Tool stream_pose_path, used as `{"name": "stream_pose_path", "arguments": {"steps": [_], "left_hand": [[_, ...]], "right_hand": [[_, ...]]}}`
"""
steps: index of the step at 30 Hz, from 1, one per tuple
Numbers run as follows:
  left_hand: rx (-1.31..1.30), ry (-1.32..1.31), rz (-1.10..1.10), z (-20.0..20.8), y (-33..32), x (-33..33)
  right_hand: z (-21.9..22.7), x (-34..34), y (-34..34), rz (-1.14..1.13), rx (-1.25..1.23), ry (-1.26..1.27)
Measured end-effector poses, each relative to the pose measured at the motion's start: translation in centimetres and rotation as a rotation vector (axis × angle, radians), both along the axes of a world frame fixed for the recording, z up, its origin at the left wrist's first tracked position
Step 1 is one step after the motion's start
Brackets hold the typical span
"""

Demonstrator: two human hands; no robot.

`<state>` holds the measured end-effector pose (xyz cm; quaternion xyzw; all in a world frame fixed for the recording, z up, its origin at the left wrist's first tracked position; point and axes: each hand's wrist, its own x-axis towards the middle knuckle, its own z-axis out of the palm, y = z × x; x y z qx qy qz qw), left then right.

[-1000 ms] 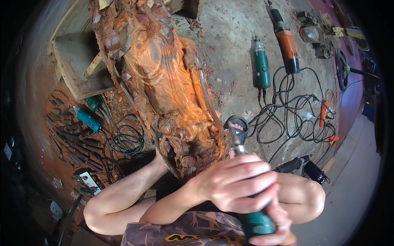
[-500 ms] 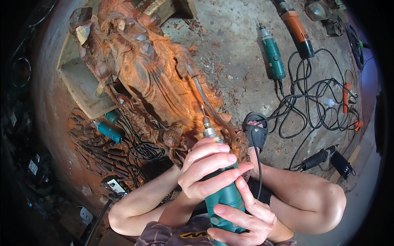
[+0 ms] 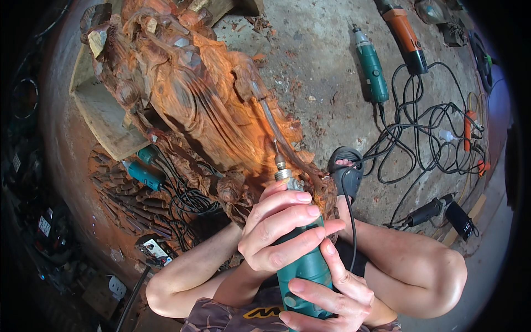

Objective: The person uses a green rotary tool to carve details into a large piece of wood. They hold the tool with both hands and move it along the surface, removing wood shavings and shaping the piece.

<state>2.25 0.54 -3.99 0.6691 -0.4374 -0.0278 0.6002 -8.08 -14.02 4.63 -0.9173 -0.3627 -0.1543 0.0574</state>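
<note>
My left hand (image 3: 282, 232) is wrapped round the front part of a green die grinder (image 3: 303, 268). Farther back on the same body, my right hand (image 3: 334, 301) grips it with the fingers along its side. From the metal collet a thin bit (image 3: 276, 150) points away from me. Its tip is at the surface of a reddish-brown wood carving (image 3: 204, 105), beside a long raised rod shape; whether it touches I cannot tell. Draped folds cover the carving, which lies slanted from upper left down to my legs.
A wooden stand (image 3: 105, 119) is under the carving's left side. A second green grinder (image 3: 370, 69) and an orange-and-black power tool (image 3: 404, 33) lie on the right, with tangled black cords (image 3: 409, 130). Many carving bits (image 3: 124, 199) and a teal tool (image 3: 145, 176) lie at left.
The carving and floor tools have shifted slightly in the picture. Both hands keep their hold on the die grinder, and its bit stays at nearly the same spot by the rod shape.
</note>
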Motion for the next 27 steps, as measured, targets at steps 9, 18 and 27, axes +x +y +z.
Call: {"name": "stream_pose_path", "arguments": {"steps": [9,18,27], "left_hand": [[0.070,0.034,-0.028,0.3,0.5,-0.2],[0.076,0.001,-0.036,0.4,0.5,-0.4],[0.057,0.004,-0.041,0.5,0.2,-0.4]], "right_hand": [[-0.8,-1.4,1.1,-0.115,0.022,-0.002],[-1.8,-1.7,0.9,-0.077,-0.060,-0.092],[-0.8,-1.9,-1.1,0.024,-0.200,-0.081]]}}
